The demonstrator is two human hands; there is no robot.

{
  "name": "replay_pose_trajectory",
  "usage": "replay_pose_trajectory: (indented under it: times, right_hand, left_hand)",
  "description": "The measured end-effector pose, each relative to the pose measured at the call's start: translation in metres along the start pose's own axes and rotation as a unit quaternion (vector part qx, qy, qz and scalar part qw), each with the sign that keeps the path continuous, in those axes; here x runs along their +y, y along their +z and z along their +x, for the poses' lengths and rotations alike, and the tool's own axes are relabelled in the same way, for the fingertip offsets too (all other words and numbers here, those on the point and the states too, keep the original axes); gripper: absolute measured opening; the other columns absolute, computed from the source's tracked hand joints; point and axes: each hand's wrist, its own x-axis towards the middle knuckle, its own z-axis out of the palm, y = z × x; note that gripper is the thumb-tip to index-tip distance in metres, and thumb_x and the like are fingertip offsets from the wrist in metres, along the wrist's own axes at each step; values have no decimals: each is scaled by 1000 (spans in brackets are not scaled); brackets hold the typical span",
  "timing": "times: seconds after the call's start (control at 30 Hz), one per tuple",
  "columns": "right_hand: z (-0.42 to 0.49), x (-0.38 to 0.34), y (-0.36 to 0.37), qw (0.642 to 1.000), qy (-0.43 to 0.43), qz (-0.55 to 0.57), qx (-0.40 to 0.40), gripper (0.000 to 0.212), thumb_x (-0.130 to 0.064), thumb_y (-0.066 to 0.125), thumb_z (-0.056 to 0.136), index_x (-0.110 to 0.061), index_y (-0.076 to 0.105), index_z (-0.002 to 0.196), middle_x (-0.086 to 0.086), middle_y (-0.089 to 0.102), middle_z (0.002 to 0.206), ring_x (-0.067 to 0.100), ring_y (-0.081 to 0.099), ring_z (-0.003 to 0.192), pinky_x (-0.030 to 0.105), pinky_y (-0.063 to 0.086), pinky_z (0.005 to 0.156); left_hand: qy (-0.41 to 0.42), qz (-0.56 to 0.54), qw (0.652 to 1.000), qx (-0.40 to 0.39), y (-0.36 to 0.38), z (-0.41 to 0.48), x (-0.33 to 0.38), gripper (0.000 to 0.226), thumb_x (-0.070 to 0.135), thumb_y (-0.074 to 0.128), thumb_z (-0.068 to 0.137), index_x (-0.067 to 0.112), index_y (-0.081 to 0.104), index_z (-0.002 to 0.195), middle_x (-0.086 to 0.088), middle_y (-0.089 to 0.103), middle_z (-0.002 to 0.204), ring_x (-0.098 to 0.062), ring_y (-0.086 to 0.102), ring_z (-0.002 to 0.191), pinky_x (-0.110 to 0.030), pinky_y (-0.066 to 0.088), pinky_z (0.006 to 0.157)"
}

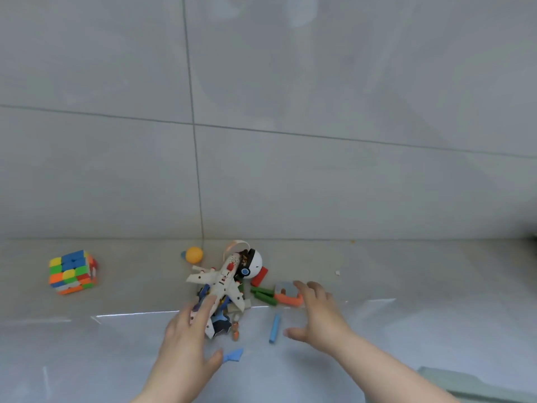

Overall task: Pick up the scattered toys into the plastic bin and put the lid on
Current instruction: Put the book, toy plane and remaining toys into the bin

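A heap of small toys is seen on a pale grey tiled floor (pixel 377 271), close to the foot of a tiled wall (pixel 319 112). The heap is topped by a white plastic toy airplane (pixel 223 282) with red markings, its surface smooth and glossy, its nose pointed toward the wall. Just behind it a round white toy head with a dark visor (pixel 253 264) is lodged. To the right of the heap a red block (pixel 259 276), a pair of green sticks (pixel 264 296) and an orange stick (pixel 289 300) are laid close together. A blue stick (pixel 275 328) lies nearer, apart from them, and a small blue bow-shaped piece (pixel 233 355) lies nearest. A yellow-orange ball (pixel 194 254) rests by the wall, left of the airplane. Well to the left, a many-coloured puzzle cube (pixel 72 271) with matte square facets is set alone.

The left hand (pixel 186 341) is spread, its fingers laid on the tail end of the airplane. The right hand (pixel 315 311) is spread with fingers curved over the orange stick; whether it is touched cannot be told. No bin is in view.
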Motion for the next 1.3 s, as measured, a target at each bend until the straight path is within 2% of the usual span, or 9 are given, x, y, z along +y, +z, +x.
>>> replay_pose_trajectory:
  times: [0.13, 0.37, 0.5, 0.57, 0.67, 0.77, 0.9, 1.1, 1.3]
  right_hand:
    - [38, -6, 6, 997, 8, -36, -65, 99, -51, 71, 69, -38, 9, 145, 3, 9, 154, 34, 15, 137, 42, 32, 109]
    - [41, -20, 52, 998, -42, -54, -8, 46, -30, 49, 89, -31, 33, 132, 8, 35, 134, 33, 34, 117, 37, 43, 88]
    - [44, -17, 57, 976, -78, -190, 67, 66, -57, 78, 45, -29, 47, 97, -4, 65, 76, 20, 60, 61, 28, 49, 48]
    - [49, -15, 62, 968, -106, -215, 76, 62, -58, 78, 38, -30, 54, 87, -8, 63, 63, 17, 59, 54, 24, 50, 51]
    - [49, -20, 61, 969, -109, -215, 55, 45, -51, 79, 36, -30, 63, 73, -12, 60, 62, 9, 57, 53, 14, 43, 47]
    - [46, -25, 56, 977, -116, -173, 49, 36, -36, 79, 46, -24, 65, 77, -6, 63, 69, 12, 58, 57, 16, 43, 50]
    - [46, -27, 50, 983, -121, -141, -11, 41, -4, 43, 87, 1, 38, 127, 25, 48, 120, 39, 47, 106, 44, 40, 83]
    - [45, -20, 46, 998, -55, -43, -10, 30, -10, 51, 83, -2, 48, 112, 18, 50, 118, 33, 50, 108, 35, 39, 84]
    - [2, -47, 40, 985, 22, 168, 27, 17, -16, 62, 77, -18, 49, 88, 4, 55, 87, 22, 50, 76, 27, 33, 61]
  left_hand:
    - [-22, 36, 998, 45, 13, 36, 4, 106, 42, 72, 70, 33, -1, 147, -8, 4, 154, -32, 18, 136, -36, 25, 111]
    - [-86, 85, 993, 16, 43, 69, -4, 110, 58, 69, 63, 38, 0, 146, -5, 13, 152, -29, 39, 127, -41, 40, 96]
    - [-81, 116, 990, 25, 44, 73, -8, 107, 43, 83, 55, 34, 25, 145, -15, 44, 131, -37, 58, 92, -45, 50, 70]
    - [-29, 127, 991, 31, 52, 71, -22, 109, 25, 94, 31, 24, 45, 128, -25, 56, 103, -39, 59, 54, -43, 48, 43]
    - [4, 109, 992, 70, 63, 71, -31, 104, 10, 94, 28, 22, 47, 121, -29, 54, 96, -40, 55, 42, -42, 45, 34]
    - [4, 96, 992, 87, 66, 71, -32, 105, 10, 94, 29, 22, 46, 122, -32, 53, 100, -41, 55, 43, -45, 46, 35]
    - [-7, 88, 992, 93, 72, 74, -33, 109, 14, 95, 30, 19, 46, 128, -38, 52, 112, -51, 62, 63, -54, 52, 48]
    - [-43, -101, 983, 148, 51, 45, -5, 84, 7, 79, 67, 2, 37, 139, -27, 40, 139, -43, 38, 128, -50, 33, 103]
    - [-175, -481, 846, 153, 26, -25, 10, 36, 10, 58, 89, 30, 48, 117, 6, 55, 119, -9, 53, 112, -33, 37, 106]
